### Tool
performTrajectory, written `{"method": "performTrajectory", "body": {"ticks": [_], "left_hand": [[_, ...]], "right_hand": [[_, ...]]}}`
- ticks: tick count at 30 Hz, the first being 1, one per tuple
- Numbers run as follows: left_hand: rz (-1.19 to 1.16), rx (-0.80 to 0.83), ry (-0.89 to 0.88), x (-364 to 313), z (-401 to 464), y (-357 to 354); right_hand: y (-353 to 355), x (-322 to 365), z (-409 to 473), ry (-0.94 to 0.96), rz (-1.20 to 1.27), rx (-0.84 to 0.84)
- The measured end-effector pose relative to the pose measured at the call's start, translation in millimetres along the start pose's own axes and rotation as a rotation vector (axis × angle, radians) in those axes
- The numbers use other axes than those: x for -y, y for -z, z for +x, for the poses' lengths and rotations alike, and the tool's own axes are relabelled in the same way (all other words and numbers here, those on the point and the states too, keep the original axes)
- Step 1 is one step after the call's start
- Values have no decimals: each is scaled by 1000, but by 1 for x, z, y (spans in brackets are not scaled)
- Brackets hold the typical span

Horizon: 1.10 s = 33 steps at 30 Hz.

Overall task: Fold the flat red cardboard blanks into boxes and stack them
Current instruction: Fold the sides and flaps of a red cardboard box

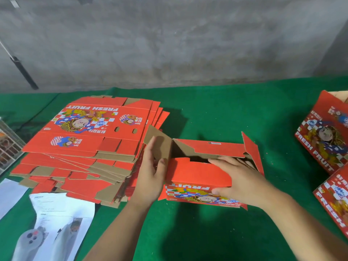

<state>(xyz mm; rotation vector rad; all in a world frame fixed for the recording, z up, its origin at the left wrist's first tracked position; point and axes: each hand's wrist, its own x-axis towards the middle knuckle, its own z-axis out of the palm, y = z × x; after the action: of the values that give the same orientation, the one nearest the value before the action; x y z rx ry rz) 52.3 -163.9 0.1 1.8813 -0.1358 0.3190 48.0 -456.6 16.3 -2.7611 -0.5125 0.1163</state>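
At frame centre we see 1 half-folded red box (199,178) standing on the green desk (216,113), flaps up, interior brown and holding nothing visible. Our left hand (150,172) lies against its left end flap, fingers straight and together. Our right hand (239,181) presses the near top flap down, fingers spread, thumb on the printed front. The stack of flat blanks (84,144) touches the box's left side. 2 finished boxes (325,132) sit at the right edge. Open green cloth lies between them.
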Motion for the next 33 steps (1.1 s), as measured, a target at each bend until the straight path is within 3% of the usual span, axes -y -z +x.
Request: {"method": "performTrajectory", "body": {"ticks": [3,6,8,12,16,18,20,22,24,26,28,31,33], "left_hand": [[-7,24,-20,-5,-5,-1],[26,46,-8,-5,-8,-2],[181,74,-75,-4,-8,-3],[629,168,-376,-3,-10,-15],[734,218,-321,-1,-11,-23],[762,228,-287,0,-4,-21],[766,261,-235,2,3,-18],[737,287,-200,3,6,-17],[622,308,-137,3,8,-19],[517,340,-37,1,9,-22],[560,347,35,-2,14,-25],[814,315,1,-3,27,-29],[855,289,4,-4,37,-31]], "right_hand": [[2,3,-1,-38,199,-91],[-1,9,5,-122,172,-198],[-7,14,11,-162,86,-171],[-17,21,21,-164,7,-205],[-10,26,19,-195,-32,-184],[-2,26,5,-45,-51,-397],[-4,18,-15,70,-39,-765],[-9,1,-30,-113,-19,-913],[-14,-10,-37,-331,163,-734],[-26,-17,-38,-359,378,-538],[-31,-20,-36,-306,432,-582],[-31,-26,-29,-307,448,-677],[-37,-26,-25,-302,452,-693]]}}
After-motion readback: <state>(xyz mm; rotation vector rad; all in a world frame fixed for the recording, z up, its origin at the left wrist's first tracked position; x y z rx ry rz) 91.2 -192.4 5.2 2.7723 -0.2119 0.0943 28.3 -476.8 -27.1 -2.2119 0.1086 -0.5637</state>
